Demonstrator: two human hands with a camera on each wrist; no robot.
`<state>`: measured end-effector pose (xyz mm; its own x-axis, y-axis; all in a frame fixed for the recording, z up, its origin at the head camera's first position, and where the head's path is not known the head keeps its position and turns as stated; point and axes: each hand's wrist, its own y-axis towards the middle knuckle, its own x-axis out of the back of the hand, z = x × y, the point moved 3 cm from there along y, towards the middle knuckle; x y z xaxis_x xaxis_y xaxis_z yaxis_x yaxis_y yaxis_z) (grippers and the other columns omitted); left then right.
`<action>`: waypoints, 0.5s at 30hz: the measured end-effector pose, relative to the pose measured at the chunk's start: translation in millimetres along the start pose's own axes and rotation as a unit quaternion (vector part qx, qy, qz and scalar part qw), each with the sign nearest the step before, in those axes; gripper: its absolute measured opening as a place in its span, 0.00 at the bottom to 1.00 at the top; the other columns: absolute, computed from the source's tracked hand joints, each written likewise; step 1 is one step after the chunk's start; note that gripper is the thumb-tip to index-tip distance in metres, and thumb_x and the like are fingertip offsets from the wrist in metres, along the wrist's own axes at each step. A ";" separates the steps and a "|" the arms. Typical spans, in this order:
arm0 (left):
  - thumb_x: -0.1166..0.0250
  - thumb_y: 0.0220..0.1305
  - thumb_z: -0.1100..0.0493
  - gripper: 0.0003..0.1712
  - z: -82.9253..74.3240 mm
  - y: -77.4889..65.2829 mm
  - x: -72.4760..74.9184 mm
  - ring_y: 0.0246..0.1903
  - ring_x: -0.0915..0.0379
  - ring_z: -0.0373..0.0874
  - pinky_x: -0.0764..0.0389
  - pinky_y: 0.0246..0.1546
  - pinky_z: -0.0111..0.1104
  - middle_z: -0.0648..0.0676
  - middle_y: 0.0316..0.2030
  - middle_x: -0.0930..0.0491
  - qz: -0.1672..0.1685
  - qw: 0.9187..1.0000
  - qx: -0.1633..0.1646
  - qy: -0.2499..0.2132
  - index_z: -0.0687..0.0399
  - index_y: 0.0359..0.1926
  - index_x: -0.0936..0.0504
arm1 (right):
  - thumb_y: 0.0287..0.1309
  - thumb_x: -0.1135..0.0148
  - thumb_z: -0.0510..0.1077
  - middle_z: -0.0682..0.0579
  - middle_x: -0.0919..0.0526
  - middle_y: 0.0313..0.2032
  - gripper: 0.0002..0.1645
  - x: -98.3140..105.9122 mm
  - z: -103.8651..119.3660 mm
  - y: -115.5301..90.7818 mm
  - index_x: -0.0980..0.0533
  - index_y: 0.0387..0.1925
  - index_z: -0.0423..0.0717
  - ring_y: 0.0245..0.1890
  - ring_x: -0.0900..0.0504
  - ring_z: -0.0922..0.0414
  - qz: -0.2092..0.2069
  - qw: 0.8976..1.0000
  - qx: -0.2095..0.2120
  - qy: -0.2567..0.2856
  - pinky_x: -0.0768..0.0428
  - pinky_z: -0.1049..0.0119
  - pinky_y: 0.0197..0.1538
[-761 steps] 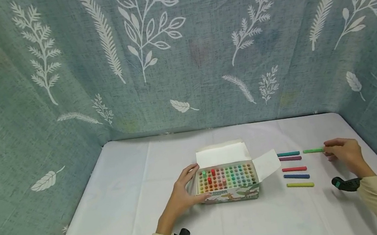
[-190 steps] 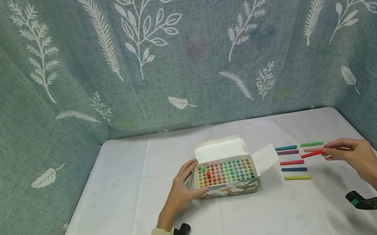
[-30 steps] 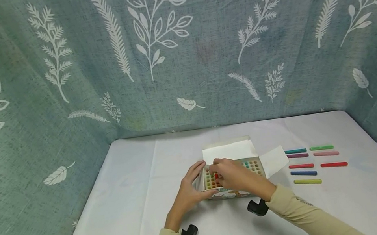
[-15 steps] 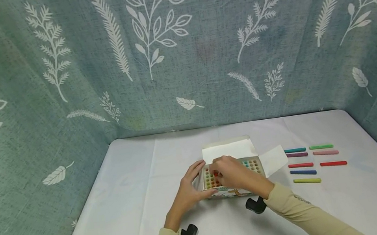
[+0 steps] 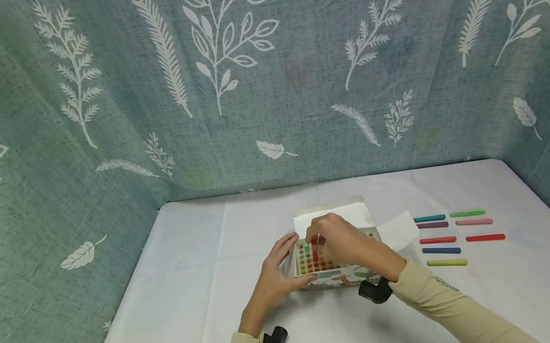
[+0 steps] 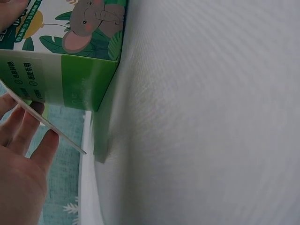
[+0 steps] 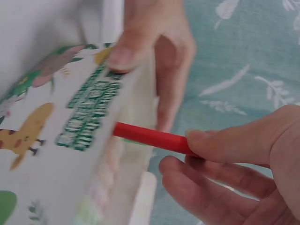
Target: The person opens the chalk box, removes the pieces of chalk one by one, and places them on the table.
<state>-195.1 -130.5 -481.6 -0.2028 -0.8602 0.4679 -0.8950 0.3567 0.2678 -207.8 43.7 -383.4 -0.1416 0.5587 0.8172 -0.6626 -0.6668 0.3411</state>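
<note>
An open chalk box (image 5: 338, 280), printed with animals, stands on the white table with colored chalk ends in rows. My left hand (image 5: 271, 275) grips its left side, thumb at the front face and fingers around the left side flap (image 6: 47, 123). Over the box, my right hand (image 5: 341, 239) pinches a red chalk stick (image 7: 152, 138) between thumb and fingers. The stick rises well above the rows, its lower end still inside the box edge in the right wrist view. A green chalk stick (image 5: 307, 247) pokes up near the left corner.
Right of the box several chalk sticks lie in two columns: teal (image 5: 429, 219), purple (image 5: 432, 225), red, blue (image 5: 441, 251) and yellow (image 5: 447, 263), then green (image 5: 467, 213), pink (image 5: 474, 221) and red (image 5: 485, 238). The right flap (image 5: 399, 231) sticks out toward them.
Over the last second my right hand has lifted, drawing the red chalk up. Earlier, it laid the green, pink and another red stick in the right column. My left hand stays on the box.
</note>
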 end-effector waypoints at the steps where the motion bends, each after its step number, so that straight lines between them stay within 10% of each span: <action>1: 0.22 0.45 0.51 0.51 -5.2 -0.3 0.9 0.67 0.47 0.47 0.37 0.63 0.49 0.53 0.68 0.41 0.001 1.000 0.000 -0.002 0.53 0.69 0.36 | 0.48 0.35 0.26 0.48 0.17 0.29 0.08 3.3 0.4 -0.4 0.17 0.30 0.38 0.26 0.21 0.58 -0.004 1.000 0.001 0.003 0.23 0.72 0.28; 7: 0.23 0.46 0.59 0.49 -31.9 -1.8 6.6 0.67 0.46 0.55 0.37 0.62 0.50 0.61 0.67 0.41 0.008 1.000 0.010 -0.010 0.62 0.68 0.36 | 0.49 0.34 0.27 0.48 0.18 0.29 0.08 22.0 1.8 -5.6 0.17 0.30 0.40 0.28 0.18 0.56 -0.031 0.999 -0.011 0.038 0.21 0.73 0.31; 15: 0.21 0.43 0.51 0.51 5.0 2.0 -2.7 0.68 0.48 0.44 0.38 0.64 0.46 0.51 0.68 0.42 0.000 1.000 0.013 0.001 0.47 0.69 0.36 | 0.48 0.32 0.28 0.48 0.18 0.31 0.08 43.7 -5.3 -19.9 0.17 0.31 0.39 0.31 0.17 0.55 -0.071 0.996 -0.038 0.041 0.19 0.73 0.32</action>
<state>-198.3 -129.4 -486.6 -0.2019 -0.8597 0.4692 -0.9048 0.3471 0.2468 -204.7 84.0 -357.0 -0.1001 0.6852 0.7215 -0.7339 -0.5404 0.4114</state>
